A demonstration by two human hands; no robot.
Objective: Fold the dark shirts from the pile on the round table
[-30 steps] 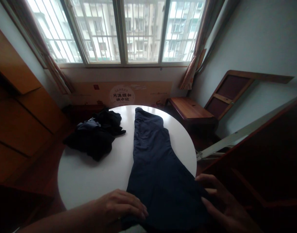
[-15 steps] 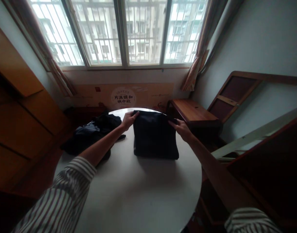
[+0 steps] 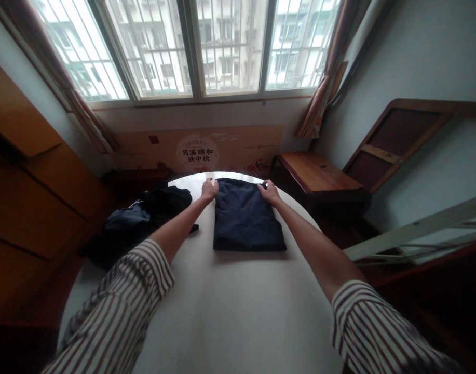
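Note:
A folded navy garment [image 3: 246,218] lies flat as a rectangle on the white round table [image 3: 230,306]. My left hand [image 3: 209,190] sits at its far left corner, and my right hand [image 3: 269,192] touches its far right corner. Their fingers curl down at the cloth, but I cannot tell whether they grip it. To the left of my left forearm lies a heap of dark clothes [image 3: 140,224], partly hidden behind that arm. Striped sleeves cover both my forearms.
The table's far rim lies just past my hands. A low wooden bench [image 3: 319,174] stands beyond its right side, with a leaning wooden frame [image 3: 397,140] behind it. Wooden cabinets [image 3: 31,192] line the left, and a barred window [image 3: 191,49] fills the far wall.
The long garment has become a compact folded rectangle. My hands moved from the near end to its far corners. They now sit lower on the cloth, with the fold flatter than half a second ago.

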